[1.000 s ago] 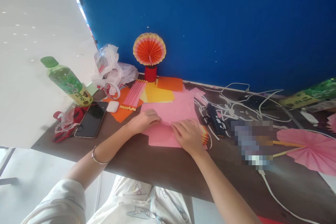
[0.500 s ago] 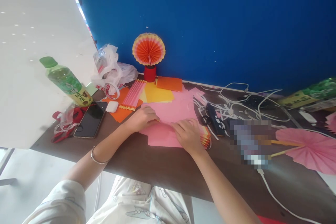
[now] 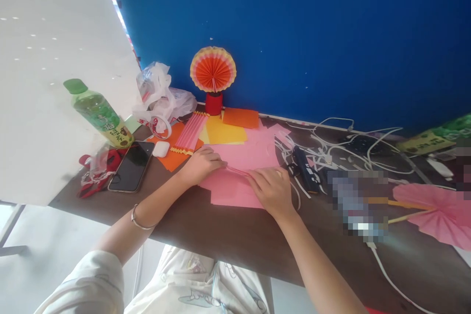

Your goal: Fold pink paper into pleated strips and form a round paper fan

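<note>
Between my two hands stretches a narrow strip of folded pink paper (image 3: pixel 238 171), above the pink sheets. My left hand (image 3: pixel 204 163) is closed in a pinch on its left end. On its right end my right hand (image 3: pixel 273 187) is closed, with the fingertips bent over the strip. The stacked pink sheets (image 3: pixel 235 194) lie flat on the desk under both hands. Left of them, a pleated pink paper with yellow edges (image 3: pixel 191 132) rests on orange paper (image 3: pixel 172 138). My fingers hide both ends of the strip.
Behind the sheets stand a round paper fan (image 3: pixel 213 71) in a red holder and folded orange paper (image 3: pixel 241 118). A bottle (image 3: pixel 101 115), a phone (image 3: pixel 131 167) and a white case (image 3: pixel 161 149) are at left. White cables (image 3: pixel 333 149) and a pink fan (image 3: pixel 437 213) lie right.
My right hand has shifted right, away from my left, so more of the strip shows between them. The yellow and orange pleats beside my right hand are no longer visible.
</note>
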### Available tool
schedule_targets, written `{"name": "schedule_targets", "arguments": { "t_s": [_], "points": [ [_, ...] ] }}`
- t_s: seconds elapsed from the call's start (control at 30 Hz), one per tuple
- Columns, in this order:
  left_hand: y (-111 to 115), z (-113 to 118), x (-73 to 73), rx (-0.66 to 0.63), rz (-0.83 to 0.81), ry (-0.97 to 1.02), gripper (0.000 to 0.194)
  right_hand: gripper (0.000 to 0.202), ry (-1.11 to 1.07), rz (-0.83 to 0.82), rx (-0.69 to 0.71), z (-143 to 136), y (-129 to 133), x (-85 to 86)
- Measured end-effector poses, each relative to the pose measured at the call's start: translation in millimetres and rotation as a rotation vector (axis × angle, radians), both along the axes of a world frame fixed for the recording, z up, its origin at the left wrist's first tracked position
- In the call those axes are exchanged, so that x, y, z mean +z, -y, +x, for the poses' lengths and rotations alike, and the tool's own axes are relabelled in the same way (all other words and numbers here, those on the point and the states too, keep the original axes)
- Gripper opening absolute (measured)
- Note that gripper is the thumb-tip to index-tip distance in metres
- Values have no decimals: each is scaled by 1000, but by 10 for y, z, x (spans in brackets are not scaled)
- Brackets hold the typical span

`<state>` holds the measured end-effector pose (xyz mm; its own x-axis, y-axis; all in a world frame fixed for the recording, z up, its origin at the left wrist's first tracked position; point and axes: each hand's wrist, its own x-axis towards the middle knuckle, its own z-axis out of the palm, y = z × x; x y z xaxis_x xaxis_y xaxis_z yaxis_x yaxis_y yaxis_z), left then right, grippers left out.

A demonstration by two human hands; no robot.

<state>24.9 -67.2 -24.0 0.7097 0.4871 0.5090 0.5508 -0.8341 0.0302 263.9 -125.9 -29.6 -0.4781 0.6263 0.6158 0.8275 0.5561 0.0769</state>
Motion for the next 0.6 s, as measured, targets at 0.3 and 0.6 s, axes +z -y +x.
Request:
{"name": "schedule_targets", "arguments": {
  "t_s": [0.3,0.6],
  "points": [
    [89,103,-3,84,116,-50,18,17,52,-16,16,7,-10,-9],
    [151,218,-6,51,205,-180,24,12,54,-28,26,-62,-5,48]
  ]
}}
